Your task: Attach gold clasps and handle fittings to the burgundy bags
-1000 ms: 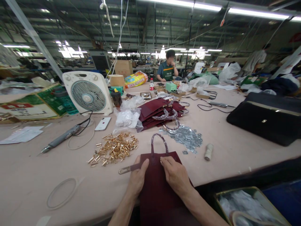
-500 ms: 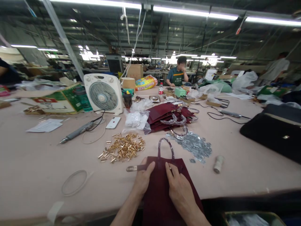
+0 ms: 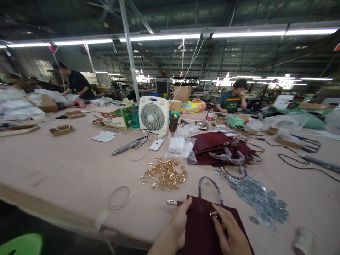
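A dark burgundy leather bag panel (image 3: 198, 226) with a film-wrapped handle (image 3: 212, 181) is at the table's front edge. My left hand (image 3: 176, 221) is closed on the panel's left edge, with the thumb on its face. Beyond that hand a strap with a gold metal end (image 3: 171, 202) sticks out to the left. My right hand (image 3: 231, 230) lies over the panel below the handle. Its fingertips close about a small gold metal fitting (image 3: 213, 213) on the panel's face. The lower part of the panel is cut off by the frame.
Beyond the panel lie a heap of small gold metal pieces (image 3: 168, 175) and a spread of flat grey metal plates (image 3: 265, 200). Behind them are stacked burgundy bag panels (image 3: 209, 145), a phone (image 3: 156, 144) and a fan (image 3: 153, 115). A co-worker (image 3: 233, 99) sits across the table.
The view has swung left, so the things on the table appear further right. My left hand keeps its hold on the panel. The gold fitting now shows more plainly at my right fingertips.
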The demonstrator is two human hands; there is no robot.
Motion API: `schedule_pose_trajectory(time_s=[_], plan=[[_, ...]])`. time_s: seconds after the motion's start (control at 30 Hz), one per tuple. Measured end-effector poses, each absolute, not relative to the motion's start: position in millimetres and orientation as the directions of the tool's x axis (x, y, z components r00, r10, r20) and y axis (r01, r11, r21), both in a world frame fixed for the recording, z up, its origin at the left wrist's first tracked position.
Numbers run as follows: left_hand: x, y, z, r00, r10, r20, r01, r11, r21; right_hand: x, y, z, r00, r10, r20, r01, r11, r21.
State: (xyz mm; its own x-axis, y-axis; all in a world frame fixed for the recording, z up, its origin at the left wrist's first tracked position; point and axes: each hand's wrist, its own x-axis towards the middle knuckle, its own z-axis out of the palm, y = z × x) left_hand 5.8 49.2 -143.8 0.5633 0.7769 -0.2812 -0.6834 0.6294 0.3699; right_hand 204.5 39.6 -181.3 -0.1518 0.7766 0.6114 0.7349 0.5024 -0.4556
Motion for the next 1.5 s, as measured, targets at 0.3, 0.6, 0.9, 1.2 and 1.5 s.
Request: schedule_pose_trajectory(time_s=[0.3,0.6,0.9,1.2,1.5], plan=[[0.1,55.6,-137.4,0.562,0.814,-0.150,-0.736,0.574,0.359,126.3,124.0,-124.4,-0.247,0.861,0.444,0.580,0.498,-0.644],[-0.3,60.7,-141.1,0.486,0.862,-0.145,-0.782,0.502,0.368,87.4,164.9,-144.3,-0.220,0.918,0.330,0.841,0.350,-0.413],[1.7,59.6,-141.2,0.476,0.864,-0.164,-0.780,0.501,0.374,94.8,163.9,-155.7,-0.159,0.879,0.450,0.773,0.394,-0.497],[6.8,61.4,-140.0,0.361,0.876,-0.320,-0.805,0.466,0.367,119.5,140.5,-113.1,0.165,0.904,0.395,0.198,0.362,-0.911],[12.7,57.9,-137.7,0.186,0.917,-0.352,-0.877,0.317,0.361,139.5,67.5,-111.1,0.145,0.947,0.286,0.055,0.281,-0.958]])
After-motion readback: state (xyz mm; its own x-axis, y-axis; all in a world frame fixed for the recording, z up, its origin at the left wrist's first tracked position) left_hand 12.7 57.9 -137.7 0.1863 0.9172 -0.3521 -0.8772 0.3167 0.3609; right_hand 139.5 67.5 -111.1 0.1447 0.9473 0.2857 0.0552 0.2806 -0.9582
